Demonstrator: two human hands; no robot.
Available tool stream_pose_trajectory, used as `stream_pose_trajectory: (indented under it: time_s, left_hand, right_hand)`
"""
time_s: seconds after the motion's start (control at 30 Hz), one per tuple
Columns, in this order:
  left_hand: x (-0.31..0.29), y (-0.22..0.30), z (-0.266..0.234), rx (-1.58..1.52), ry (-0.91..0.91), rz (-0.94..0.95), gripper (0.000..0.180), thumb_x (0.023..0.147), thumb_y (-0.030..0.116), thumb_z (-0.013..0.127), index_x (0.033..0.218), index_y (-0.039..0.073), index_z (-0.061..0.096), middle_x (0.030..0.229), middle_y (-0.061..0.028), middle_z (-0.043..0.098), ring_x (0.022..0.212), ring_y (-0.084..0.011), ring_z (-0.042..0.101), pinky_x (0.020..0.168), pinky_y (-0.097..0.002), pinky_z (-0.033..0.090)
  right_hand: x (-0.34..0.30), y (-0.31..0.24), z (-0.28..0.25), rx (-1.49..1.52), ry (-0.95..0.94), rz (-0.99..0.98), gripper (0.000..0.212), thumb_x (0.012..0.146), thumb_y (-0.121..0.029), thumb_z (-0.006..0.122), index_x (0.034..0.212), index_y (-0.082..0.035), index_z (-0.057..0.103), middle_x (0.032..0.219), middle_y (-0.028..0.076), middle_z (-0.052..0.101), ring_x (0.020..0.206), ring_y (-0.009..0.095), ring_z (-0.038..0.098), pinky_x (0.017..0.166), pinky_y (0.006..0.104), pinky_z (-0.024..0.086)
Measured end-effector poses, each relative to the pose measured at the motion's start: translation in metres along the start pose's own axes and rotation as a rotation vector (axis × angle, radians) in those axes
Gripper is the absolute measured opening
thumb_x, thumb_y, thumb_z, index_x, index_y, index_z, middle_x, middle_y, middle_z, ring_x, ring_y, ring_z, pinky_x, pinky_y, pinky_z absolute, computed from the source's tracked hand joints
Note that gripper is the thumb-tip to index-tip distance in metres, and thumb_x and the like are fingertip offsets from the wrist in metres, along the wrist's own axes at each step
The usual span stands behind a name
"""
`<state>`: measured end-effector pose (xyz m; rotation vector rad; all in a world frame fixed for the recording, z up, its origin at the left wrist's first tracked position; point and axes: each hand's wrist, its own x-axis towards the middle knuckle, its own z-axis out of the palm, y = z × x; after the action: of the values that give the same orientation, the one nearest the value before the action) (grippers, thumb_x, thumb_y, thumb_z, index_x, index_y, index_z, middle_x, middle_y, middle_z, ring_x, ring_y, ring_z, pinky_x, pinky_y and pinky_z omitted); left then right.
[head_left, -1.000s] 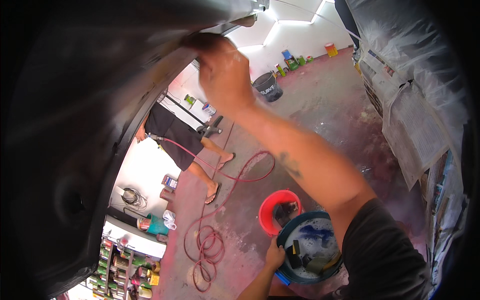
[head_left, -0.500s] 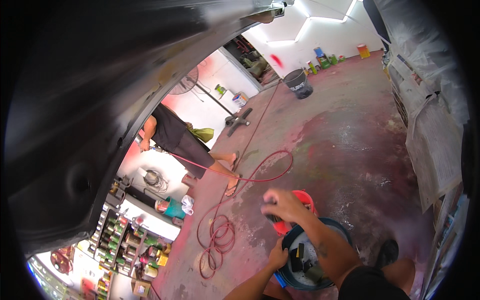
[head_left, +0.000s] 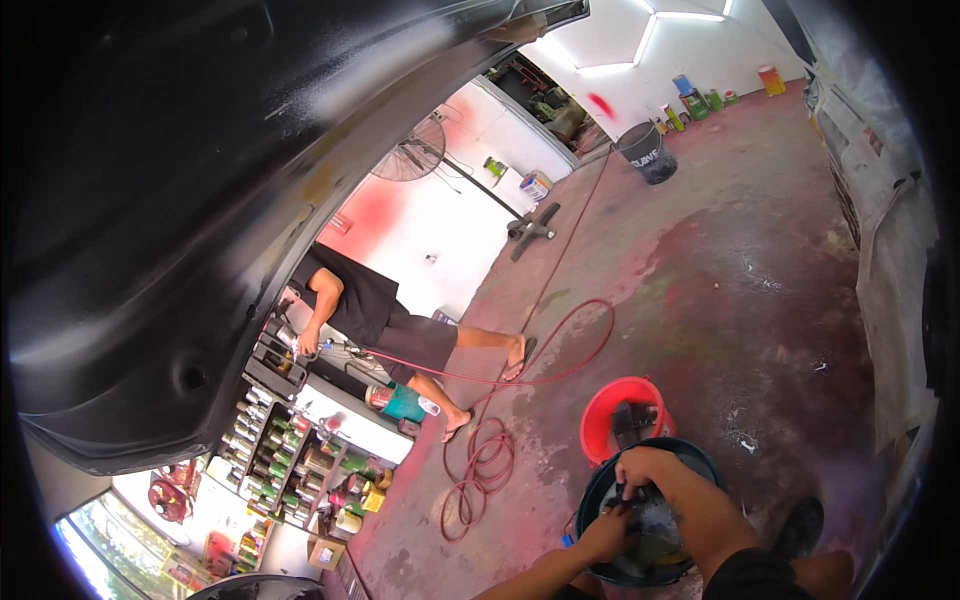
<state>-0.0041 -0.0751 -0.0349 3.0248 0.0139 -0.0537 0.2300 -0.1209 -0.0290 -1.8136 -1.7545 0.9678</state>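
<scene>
A black panel (head_left: 150,200) fills the upper left; a dark bucket (head_left: 708,470) of water sits lower right, touching or just beside a red bucket (head_left: 597,425). Inside the dark one, the right hand (head_left: 645,468) and left hand (head_left: 608,533) have bent fingers, grip hidden; washing seems unfinished.

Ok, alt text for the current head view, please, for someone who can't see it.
The person's left hand and right hand work close together in a dark bucket of cloudy liquid, beside a red bucket. A co-worker stands beyond a coiled red hose; a black panel fills the upper left.
</scene>
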Motion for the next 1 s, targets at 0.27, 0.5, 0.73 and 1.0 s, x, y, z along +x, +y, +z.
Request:
stream_pose_trajectory:
  time_s: [0.27,0.5,0.73,1.0]
  left_hand:
    - [0.058,0.037,-0.092,-0.189,-0.217,-0.239,0.025,0.095,0.027,0.064,0.108,0.009,0.074,0.094,-0.0202,0.073,0.092,-0.0415,0.072,0.082,-0.0533,0.057]
    - [0.089,0.124,-0.427,0.944,0.604,0.184,0.045,0.080,0.027,0.085,0.120,0.011,0.075,0.139,-0.0169,0.061,0.133,-0.0393,0.055,0.107,-0.0554,0.043]
    - [0.099,0.178,-0.536,1.550,0.692,-0.007,0.068,0.091,0.044,0.073,0.152,0.023,0.055,0.158,-0.0280,0.042,0.147,-0.0435,0.040,0.112,-0.0598,0.035]
    - [0.138,0.151,-0.547,1.684,0.601,-0.035,0.071,0.090,0.049,0.073,0.154,0.024,0.053,0.163,-0.0295,0.037,0.152,-0.0422,0.034,0.120,-0.0594,0.028]
  right_hand:
    - [0.033,0.089,0.071,-0.019,-0.192,0.346,0.050,0.076,-0.025,0.087,0.123,-0.011,0.077,0.124,0.015,0.075,0.117,0.034,0.070,0.101,0.0464,0.054]
    - [0.033,0.096,0.071,0.016,-0.175,0.358,0.060,0.079,-0.026,0.070,0.135,-0.006,0.070,0.141,0.017,0.067,0.128,0.032,0.065,0.109,0.0443,0.050]
    - [0.020,0.079,0.069,0.136,-0.209,0.434,0.060,0.083,-0.029,0.070,0.138,-0.006,0.067,0.146,0.018,0.063,0.132,0.033,0.062,0.112,0.0452,0.048]
    - [0.027,0.079,0.071,0.095,-0.192,0.419,0.053,0.082,-0.027,0.071,0.131,-0.007,0.071,0.140,0.019,0.066,0.129,0.034,0.064,0.110,0.0458,0.050]
